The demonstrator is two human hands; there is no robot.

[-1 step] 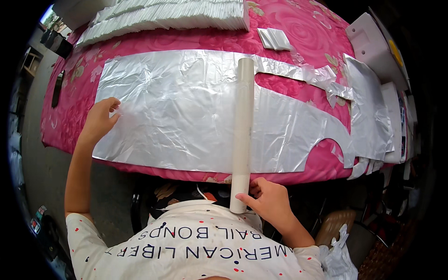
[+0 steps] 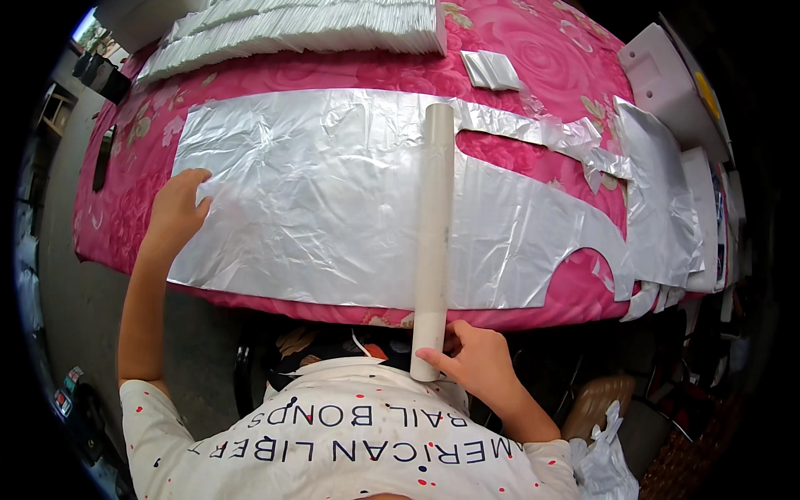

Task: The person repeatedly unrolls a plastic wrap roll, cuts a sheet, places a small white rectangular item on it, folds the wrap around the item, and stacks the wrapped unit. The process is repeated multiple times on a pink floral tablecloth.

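Note:
A thin, silvery-white plastic apron lies spread and creased across the table, with cut-out curves toward its right end. Across it rests a long pale tube, its near end jutting past the table edge toward my shirt. My right hand grips that near end, thumb on top and fingers at its right side, partly hidden. At the apron's left edge is my left hand, fingers bent and thumb apart from them. Nothing shows clearly between them.
A pink flowered cloth covers the table. Long rows of folded white packets stand at the back, with a few loose packets beside them. More silvery sheeting and a white foam box are at the right. A dark phone-like object lies left.
My left hand has shifted slightly up, its thumb and fingers wider apart. My right hand has barely moved on the tube, which stays in place.

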